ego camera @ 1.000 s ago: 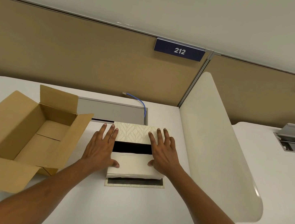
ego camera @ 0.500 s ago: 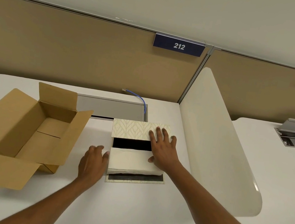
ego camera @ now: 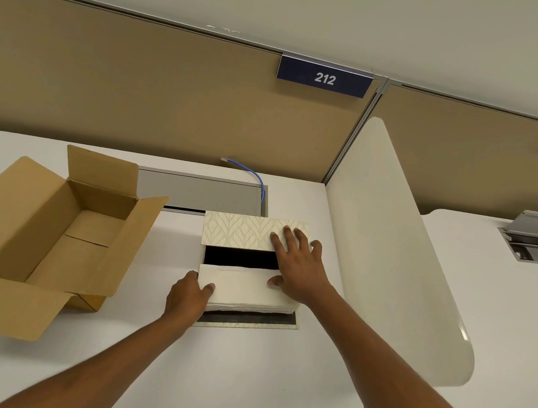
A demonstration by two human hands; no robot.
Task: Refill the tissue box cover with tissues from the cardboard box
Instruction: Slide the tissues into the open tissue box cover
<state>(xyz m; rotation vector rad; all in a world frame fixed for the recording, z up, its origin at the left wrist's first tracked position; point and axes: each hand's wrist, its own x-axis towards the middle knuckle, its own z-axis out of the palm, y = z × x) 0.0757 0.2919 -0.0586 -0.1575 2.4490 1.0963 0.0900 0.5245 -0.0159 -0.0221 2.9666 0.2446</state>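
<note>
Left hand (ego camera: 188,294) curled at near-left corner of tissue stack (ego camera: 242,288), thumb on top, gripping it. Right hand (ego camera: 298,268) lay flat, fingers spread, across stack's right end and patterned cover (ego camera: 243,231). Cover sat mid-desk (ego camera: 234,389), black gap showing between lid and tissues. Cardboard box (ego camera: 45,234) stood open toward desk's left edge, well apart.

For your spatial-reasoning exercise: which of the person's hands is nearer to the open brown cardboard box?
Left. The left hand grips the white tissue stack's box-side edge, apart from the open brown cardboard box; the right hand rests across the stack's far side.
</note>
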